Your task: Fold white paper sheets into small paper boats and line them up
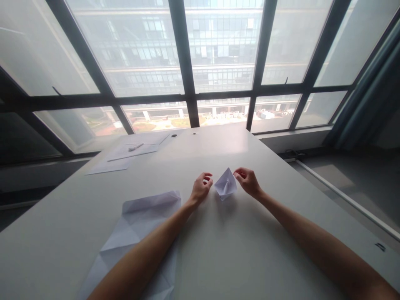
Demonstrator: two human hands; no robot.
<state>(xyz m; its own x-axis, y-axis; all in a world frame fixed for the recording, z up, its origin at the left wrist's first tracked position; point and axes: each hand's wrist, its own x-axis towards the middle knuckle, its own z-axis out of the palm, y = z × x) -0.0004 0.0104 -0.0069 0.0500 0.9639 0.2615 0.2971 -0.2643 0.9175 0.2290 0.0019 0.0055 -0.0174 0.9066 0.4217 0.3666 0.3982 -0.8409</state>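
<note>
A folded white paper boat (225,185) stands on the white table, its middle peak pointing up between raised sides. Just left of it is my left hand (201,187), fingers curved and apart, with a small gap to the paper. My right hand (247,180) is at the boat's upper right edge. Its fingers are loosely bent, and the fingertips are very close to the paper; whether they touch it I cannot tell. Under my left forearm lies a large creased sheet of white paper (125,233), partly hidden by the arm.
At the table's far left lie flat sheets of paper (108,164) with a pen (136,147) on top. The white table (212,148) reaches toward large windows (221,46). A round hole (174,135) is near its far edge. A dark curtain (365,96) hangs at the right.
</note>
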